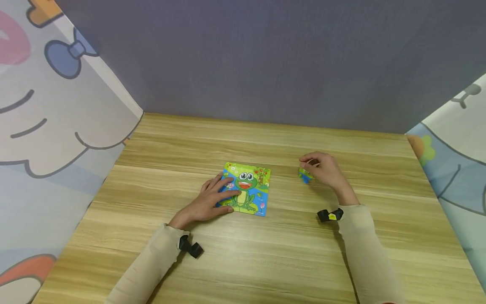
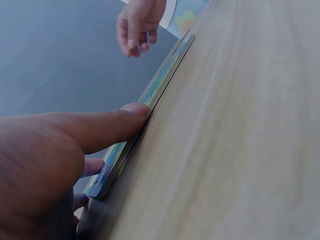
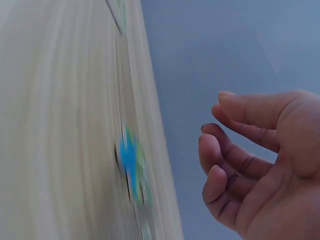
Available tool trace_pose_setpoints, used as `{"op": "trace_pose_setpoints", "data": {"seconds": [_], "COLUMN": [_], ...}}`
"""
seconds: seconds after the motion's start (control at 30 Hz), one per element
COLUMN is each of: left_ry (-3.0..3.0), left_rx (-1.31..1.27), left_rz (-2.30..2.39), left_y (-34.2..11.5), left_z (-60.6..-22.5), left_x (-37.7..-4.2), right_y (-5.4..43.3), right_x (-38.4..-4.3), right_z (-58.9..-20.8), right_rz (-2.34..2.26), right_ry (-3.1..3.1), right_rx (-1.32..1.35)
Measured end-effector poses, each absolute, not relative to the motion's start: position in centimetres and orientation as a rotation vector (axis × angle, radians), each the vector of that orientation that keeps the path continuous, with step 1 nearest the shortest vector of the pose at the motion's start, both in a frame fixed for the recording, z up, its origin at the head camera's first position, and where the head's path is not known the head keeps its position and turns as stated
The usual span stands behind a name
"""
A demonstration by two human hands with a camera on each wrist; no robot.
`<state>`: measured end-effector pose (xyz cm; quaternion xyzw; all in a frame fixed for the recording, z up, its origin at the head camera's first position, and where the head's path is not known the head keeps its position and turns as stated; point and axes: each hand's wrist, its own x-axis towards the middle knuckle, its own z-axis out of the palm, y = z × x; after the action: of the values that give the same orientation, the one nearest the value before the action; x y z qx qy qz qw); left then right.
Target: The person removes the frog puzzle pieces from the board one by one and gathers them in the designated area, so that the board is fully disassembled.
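A square frog jigsaw puzzle (image 1: 258, 196) lies flat on the wooden table. My left hand (image 1: 208, 202) rests on its left side with fingers spread, the middle ones reaching over the frog picture. In the left wrist view, the left thumb (image 2: 112, 129) lies against the puzzle's near edge (image 2: 167, 77). To the right of the puzzle are green and blue jigsaw pieces (image 1: 305, 175), partly hidden under my right hand (image 1: 322, 169). In the right wrist view, that hand (image 3: 250, 160) hovers above the pieces (image 3: 132, 167), its fingers loosely bent and nothing between thumb and fingertips.
A grey panel (image 1: 265, 63) stands along the table's back edge. Cartoon-printed walls (image 1: 68, 109) rise on both sides. Each wrist wears a black camera mount (image 1: 191, 247) over a light sleeve (image 1: 149, 264). Bare wooden tabletop (image 1: 265, 257) stretches in front of the puzzle.
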<state>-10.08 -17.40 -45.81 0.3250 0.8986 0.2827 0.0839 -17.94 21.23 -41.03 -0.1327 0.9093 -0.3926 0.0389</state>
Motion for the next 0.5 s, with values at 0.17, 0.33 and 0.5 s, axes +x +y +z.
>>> {"op": "trace_pose_setpoints", "data": {"seconds": [0.17, 0.33, 0.5], "left_ry": [2.689, 2.695, 2.681], "left_rx": [0.971, 0.979, 0.975], "left_rz": [0.841, 0.838, 0.844], "left_y": [-17.5, -17.6, -17.5], "left_z": [-45.8, -46.0, -46.0], "left_x": [-10.1, -10.1, -10.1], "right_y": [17.6, 14.3, 11.8], "right_x": [-18.5, -18.7, -18.6], "right_z": [-41.4, -42.0, -42.5], "right_rz": [-1.239, -1.259, -1.249], "right_ry": [2.687, 2.601, 2.528], "right_rx": [-0.501, -0.574, -0.731]}}
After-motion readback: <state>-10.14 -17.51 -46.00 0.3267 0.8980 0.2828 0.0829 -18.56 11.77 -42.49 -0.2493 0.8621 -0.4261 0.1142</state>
